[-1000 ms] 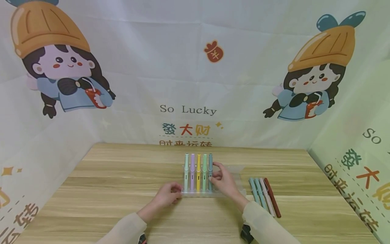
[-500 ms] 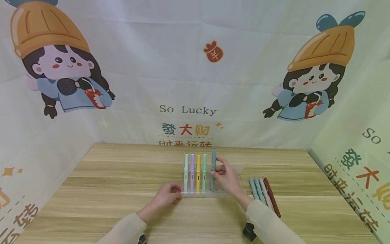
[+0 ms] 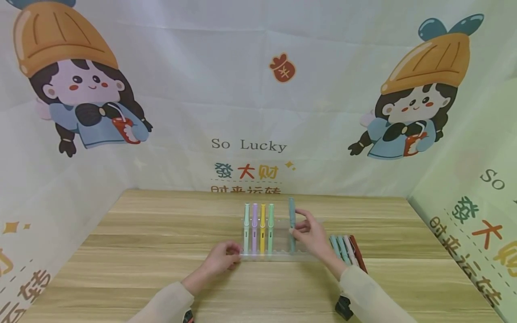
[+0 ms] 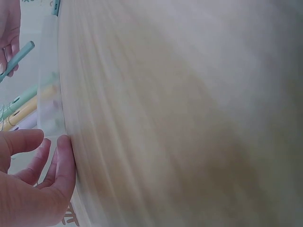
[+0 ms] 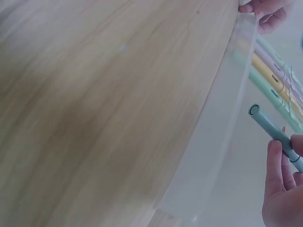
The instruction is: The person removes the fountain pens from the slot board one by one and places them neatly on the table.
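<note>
Two cream sleeves reach over the wood-grain bench. Past the right one, two light-blue pens, a pinkish-white pen and a dark red pen lie side by side. The left hand touches the left end of a clear plastic rack; whether it grips, I can't tell. The right hand pinches a slim grey-teal pen over the rack, right of its mint pen, lilac pen, yellow pen and green pen. Behind hangs a white printed cloth.
</note>
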Demonstrator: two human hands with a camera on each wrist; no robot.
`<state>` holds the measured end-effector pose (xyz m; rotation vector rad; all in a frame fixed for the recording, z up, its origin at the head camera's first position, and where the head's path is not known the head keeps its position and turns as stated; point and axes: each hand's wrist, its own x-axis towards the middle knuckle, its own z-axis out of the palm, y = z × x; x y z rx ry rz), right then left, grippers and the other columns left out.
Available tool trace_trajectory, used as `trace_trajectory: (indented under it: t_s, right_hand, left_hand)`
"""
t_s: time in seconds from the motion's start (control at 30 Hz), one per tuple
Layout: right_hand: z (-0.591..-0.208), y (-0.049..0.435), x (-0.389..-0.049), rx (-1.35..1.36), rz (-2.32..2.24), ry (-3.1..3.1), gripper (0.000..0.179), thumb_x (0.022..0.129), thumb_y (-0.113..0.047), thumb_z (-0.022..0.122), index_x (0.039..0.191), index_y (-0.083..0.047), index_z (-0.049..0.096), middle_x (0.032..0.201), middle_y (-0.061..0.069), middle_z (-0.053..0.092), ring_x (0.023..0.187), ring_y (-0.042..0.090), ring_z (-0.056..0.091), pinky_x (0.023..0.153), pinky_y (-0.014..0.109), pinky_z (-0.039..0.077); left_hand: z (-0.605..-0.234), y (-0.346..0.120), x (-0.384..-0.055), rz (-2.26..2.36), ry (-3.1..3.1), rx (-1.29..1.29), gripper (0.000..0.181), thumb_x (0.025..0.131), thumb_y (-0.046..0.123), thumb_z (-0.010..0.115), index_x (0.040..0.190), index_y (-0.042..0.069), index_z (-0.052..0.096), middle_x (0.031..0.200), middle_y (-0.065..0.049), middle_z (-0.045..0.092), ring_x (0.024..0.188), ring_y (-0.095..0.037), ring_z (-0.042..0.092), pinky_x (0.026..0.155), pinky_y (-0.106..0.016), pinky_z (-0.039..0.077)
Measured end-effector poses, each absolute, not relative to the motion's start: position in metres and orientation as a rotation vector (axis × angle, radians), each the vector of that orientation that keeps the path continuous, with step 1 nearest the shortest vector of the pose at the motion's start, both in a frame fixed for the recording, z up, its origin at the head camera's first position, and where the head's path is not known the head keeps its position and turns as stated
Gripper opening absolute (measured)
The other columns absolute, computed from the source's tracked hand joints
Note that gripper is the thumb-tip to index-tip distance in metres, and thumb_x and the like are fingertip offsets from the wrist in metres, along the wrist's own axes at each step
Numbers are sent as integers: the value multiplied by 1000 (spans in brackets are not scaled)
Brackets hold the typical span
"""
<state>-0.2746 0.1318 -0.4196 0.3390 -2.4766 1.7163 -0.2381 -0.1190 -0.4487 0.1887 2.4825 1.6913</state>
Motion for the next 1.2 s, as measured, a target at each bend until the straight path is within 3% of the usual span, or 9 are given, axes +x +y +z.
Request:
trace_trajectory:
  t_s: [0.57, 1.2]
  right_hand:
    - [-417, 174, -270, 275, 1659, -2559, 56, 80, -9, 64, 129, -10, 38, 90, 12, 56, 80, 22, 56, 66, 32, 51]
    - [-418, 221, -264, 288, 1640, -2512, 56, 81, -5, 61, 129, 1, 33, 90, 18, 55, 74, 24, 56, 64, 38, 51]
  left_hand:
    - [-450, -119, -240, 1682, 2487, 193, 15, 79, -6, 55, 93, -9, 54, 78, -10, 54, 66, -18, 53, 57, -31, 50]
    - [-450, -120, -240, 1673, 2479, 194, 14, 80, -6, 54, 94, -9, 54, 78, -10, 54, 66, -18, 53, 57, -31, 50]
